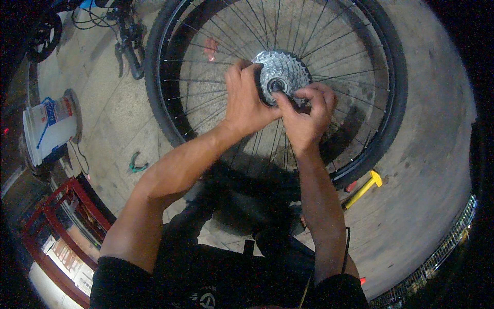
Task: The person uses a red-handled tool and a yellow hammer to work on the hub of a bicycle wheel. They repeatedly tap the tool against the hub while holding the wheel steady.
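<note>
A bicycle wheel (395,72) with a black tyre and thin spokes is in front of me, its silver cassette (293,67) facing up. My left hand (243,100) grips the cassette's left edge, fingers curled along the sprockets and thumb below. On the cassette's lower right, my right hand (310,117) is closed, with the thumb tip against the dark axle end (277,86) and the fingers bent. Whatever may be between that thumb and those fingers is hidden.
A yellow-handled tool (364,188) lies right of the tyre. On the left are a green curved object (136,164), a white bucket (49,129) and a dark red metal frame (62,226). Bicycle handlebars (128,49) with cables lie at the upper left. A red scrap (210,49) shows through the spokes.
</note>
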Demonstrator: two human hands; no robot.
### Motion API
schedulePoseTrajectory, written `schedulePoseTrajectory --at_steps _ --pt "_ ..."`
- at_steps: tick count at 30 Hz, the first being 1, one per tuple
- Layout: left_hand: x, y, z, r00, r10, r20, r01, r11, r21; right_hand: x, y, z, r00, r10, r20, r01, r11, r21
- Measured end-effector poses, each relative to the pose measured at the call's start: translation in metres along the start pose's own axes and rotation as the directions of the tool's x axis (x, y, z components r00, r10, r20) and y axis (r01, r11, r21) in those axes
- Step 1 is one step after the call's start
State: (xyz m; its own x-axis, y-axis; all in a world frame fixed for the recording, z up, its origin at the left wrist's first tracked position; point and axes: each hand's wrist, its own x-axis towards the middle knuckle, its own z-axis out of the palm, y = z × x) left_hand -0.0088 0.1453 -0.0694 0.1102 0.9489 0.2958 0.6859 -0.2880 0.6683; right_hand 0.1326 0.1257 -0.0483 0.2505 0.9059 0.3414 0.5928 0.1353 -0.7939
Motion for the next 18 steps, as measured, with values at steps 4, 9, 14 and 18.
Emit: schedulePoseTrajectory --at_steps 4,9,14,18 --pt "0.0 0.002 -0.001 1.0 -0.016 -0.001 0.016 1.0 -0.005 -0.004 -0.006 0.0 0.998 -0.05 0.042 0.053 0.996 -0.069" --pt "-0.002 0.001 -0.001 1.0 -0.019 0.01 0.019 1.0 -0.019 -0.012 -0.005 0.007 0.975 -0.218 0.044 0.221 0.972 -0.08" --pt "0.0 0.003 -0.001 1.0 -0.013 -0.014 0.012 0.999 -0.03 -0.006 -0.004 0.01 0.979 -0.196 -0.051 0.192 0.979 -0.069" --pt "-0.001 0.003 -0.003 0.999 -0.005 -0.035 0.004 1.0 -0.025 -0.002 -0.008 0.008 0.972 -0.232 -0.027 0.228 0.969 -0.092"
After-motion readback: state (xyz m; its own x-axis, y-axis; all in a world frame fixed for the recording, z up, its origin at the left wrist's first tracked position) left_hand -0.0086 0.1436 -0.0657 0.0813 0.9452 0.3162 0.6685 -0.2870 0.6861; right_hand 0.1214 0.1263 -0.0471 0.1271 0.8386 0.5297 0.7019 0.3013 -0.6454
